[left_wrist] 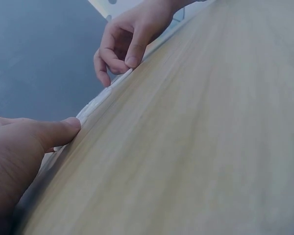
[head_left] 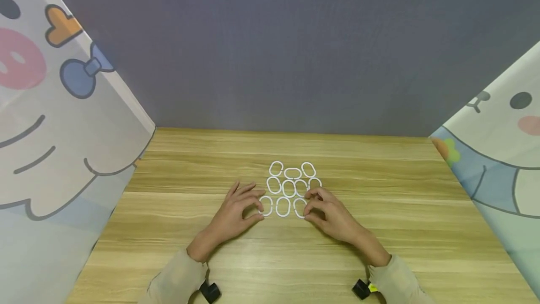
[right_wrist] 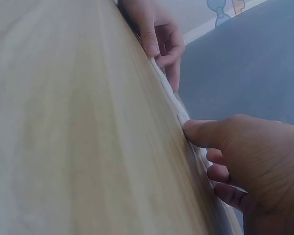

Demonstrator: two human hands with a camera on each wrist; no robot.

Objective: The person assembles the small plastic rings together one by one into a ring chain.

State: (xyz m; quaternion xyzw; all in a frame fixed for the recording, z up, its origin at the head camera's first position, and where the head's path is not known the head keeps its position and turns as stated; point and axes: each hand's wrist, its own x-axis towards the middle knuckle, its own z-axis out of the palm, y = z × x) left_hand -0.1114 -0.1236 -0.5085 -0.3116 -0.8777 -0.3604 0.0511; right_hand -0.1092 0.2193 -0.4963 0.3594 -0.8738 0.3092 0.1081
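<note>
Several white oval curtain rings with a small gap lie flat on the wooden table, grouped in three rough rows. My left hand [head_left: 236, 212] is at the front row's left ring [head_left: 271, 207], thumb and index finger pinching its left edge. At that row's other end, my right hand [head_left: 333, 216] pinches the right ring [head_left: 295, 208] by its outer edge. Between them lies the middle ring [head_left: 283, 197]. Behind, a sideways ring [head_left: 293, 168] sits between two tilted ones. Both wrist views show the left hand [left_wrist: 17, 152] and right hand [right_wrist: 259, 161] low at the tabletop, rings edge-on.
The wood-grain table [head_left: 282, 262] reaches a dark grey panel [head_left: 287, 50] at the back. Cartoon-printed panels [head_left: 105, 130] stand along both sides. A small black device [head_left: 210, 291] is at the left wrist, and another black device [head_left: 361, 289] at the right.
</note>
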